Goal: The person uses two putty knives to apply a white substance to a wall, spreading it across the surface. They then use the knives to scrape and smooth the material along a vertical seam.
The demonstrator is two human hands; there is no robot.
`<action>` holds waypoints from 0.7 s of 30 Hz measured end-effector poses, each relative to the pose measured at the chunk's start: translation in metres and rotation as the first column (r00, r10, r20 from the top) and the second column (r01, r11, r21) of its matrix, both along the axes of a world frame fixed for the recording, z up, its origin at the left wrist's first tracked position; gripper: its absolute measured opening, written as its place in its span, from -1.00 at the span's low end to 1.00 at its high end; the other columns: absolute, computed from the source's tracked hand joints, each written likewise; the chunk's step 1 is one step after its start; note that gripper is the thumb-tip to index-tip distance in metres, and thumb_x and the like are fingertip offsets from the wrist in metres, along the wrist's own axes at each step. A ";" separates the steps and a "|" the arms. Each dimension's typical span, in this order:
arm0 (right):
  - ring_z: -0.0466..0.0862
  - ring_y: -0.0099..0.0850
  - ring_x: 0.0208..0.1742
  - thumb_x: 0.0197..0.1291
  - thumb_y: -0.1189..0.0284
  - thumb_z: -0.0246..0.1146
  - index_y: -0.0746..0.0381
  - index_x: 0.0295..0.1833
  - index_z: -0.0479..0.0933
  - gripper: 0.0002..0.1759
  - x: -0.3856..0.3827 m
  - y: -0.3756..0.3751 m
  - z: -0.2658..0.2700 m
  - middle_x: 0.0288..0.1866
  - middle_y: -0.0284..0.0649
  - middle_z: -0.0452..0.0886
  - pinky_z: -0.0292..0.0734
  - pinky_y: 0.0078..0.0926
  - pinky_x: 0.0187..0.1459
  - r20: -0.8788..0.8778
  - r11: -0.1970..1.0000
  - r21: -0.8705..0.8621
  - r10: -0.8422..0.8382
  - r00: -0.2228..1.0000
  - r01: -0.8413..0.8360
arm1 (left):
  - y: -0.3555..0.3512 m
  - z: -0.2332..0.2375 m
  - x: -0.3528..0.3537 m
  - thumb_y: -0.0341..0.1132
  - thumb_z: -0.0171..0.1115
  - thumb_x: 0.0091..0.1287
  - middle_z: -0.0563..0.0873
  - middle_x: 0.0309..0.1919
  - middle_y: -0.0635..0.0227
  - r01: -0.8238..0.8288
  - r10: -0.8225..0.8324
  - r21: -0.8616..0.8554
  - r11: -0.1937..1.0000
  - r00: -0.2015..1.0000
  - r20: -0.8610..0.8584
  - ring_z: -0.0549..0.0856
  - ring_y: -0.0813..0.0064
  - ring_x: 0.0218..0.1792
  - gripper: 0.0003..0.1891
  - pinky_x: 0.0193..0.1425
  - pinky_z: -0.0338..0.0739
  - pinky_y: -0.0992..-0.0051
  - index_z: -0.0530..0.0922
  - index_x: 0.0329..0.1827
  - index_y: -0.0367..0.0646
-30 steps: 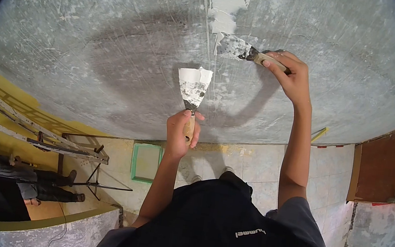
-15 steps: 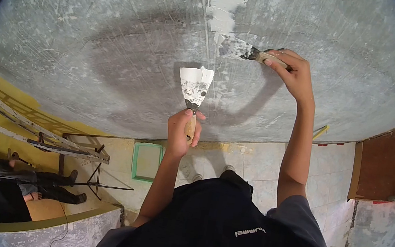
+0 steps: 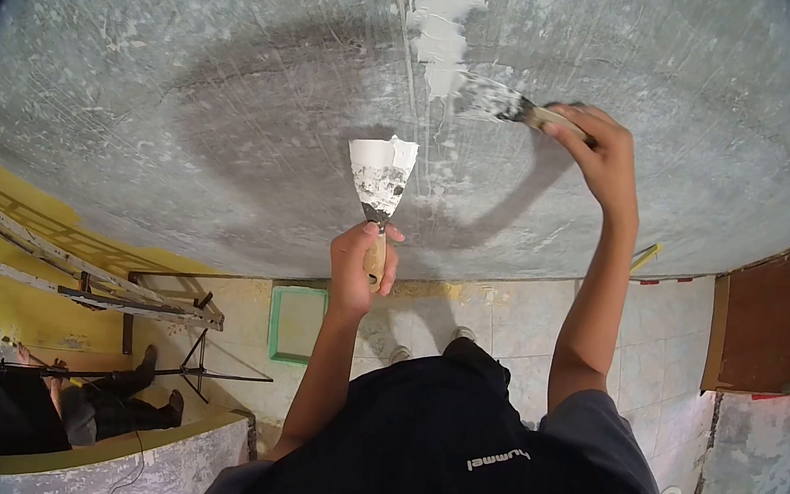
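Note:
My left hand is wrapped round the wooden handle of a putty knife, blade up, with white putty heaped along its edge. In my right hand is a second putty knife, its smeared blade pointing left, close over the grey wall. That blade's tip is right at the lower end of a white putty strip, which runs up the wall beside a thin vertical ridge. Motion blurs the right-hand knife slightly.
A green-rimmed tray lies on the tiled floor. At left are a paint-spattered ladder, a black stand and another person behind a low wall. A brown wooden door stands at right.
My right hand and its knife have moved a little to the right. The putty strip now reaches slightly lower. My left hand has barely shifted; the other person has changed posture.

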State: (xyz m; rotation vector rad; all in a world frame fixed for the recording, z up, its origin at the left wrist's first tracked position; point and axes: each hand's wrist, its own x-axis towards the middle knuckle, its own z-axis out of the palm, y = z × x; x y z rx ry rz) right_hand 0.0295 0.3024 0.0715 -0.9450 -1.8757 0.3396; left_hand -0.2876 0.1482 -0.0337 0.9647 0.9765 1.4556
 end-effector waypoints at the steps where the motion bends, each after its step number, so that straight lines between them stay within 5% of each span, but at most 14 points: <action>1: 0.61 -0.53 -0.23 0.25 0.34 0.55 0.35 0.04 0.79 -0.65 0.010 -0.001 -0.003 -0.21 -0.22 0.76 0.45 -0.53 -0.26 0.002 1.000 0.002 0.002 1.000 -0.002 | -0.001 0.001 -0.002 -0.02 -0.07 0.65 0.51 -0.74 0.29 -0.002 0.002 0.002 1.000 1.000 0.002 0.35 0.54 -0.84 -0.51 -0.74 0.21 0.50 0.62 -0.13 -0.33; 6: 0.60 -0.52 -0.25 0.25 0.37 0.55 0.36 0.04 0.79 -0.67 0.041 -0.032 -0.017 -0.19 -0.23 0.74 0.46 -0.55 -0.27 -0.149 0.966 -0.250 -0.103 0.983 0.064 | -0.009 0.003 -0.013 -0.03 0.00 0.60 0.52 -0.73 0.31 -0.043 0.044 -0.034 0.999 0.999 0.026 0.37 0.56 -0.80 -0.52 -0.68 0.23 0.49 0.64 -0.13 -0.35; 8: 0.62 -0.51 -0.23 0.20 0.44 0.57 0.33 0.02 0.80 -0.69 0.028 -0.042 -0.022 -0.17 -0.21 0.75 0.49 -0.55 -0.25 -0.174 0.986 -0.158 -0.089 0.981 0.061 | -0.008 0.003 -0.015 -0.03 0.00 0.60 0.52 -0.73 0.31 -0.049 0.050 -0.017 0.999 0.998 0.035 0.37 0.55 -0.80 -0.52 -0.68 0.24 0.48 0.64 -0.13 -0.35; 10: 0.66 -0.44 -0.21 0.11 0.50 0.60 0.31 0.01 0.80 -0.67 0.008 -0.056 -0.024 -0.12 -0.18 0.77 0.51 -0.52 -0.26 -0.085 0.981 0.175 -0.068 0.994 0.082 | -0.006 0.002 -0.015 -0.03 0.00 0.60 0.51 -0.73 0.31 -0.051 0.052 -0.002 0.999 0.998 0.044 0.37 0.55 -0.80 -0.52 -0.69 0.24 0.48 0.64 -0.13 -0.36; 21: 0.67 -0.31 -0.14 -0.05 0.64 0.54 0.13 -0.01 0.79 -0.58 -0.035 -0.103 -0.026 -0.01 -0.29 0.78 0.48 -0.39 -0.08 0.048 0.847 0.488 -0.264 0.963 0.208 | -0.005 0.008 -0.008 0.00 -0.04 0.65 0.51 -0.73 0.30 0.035 -0.036 0.016 0.999 0.999 0.028 0.34 0.55 -0.84 -0.49 -0.75 0.22 0.49 0.62 -0.12 -0.35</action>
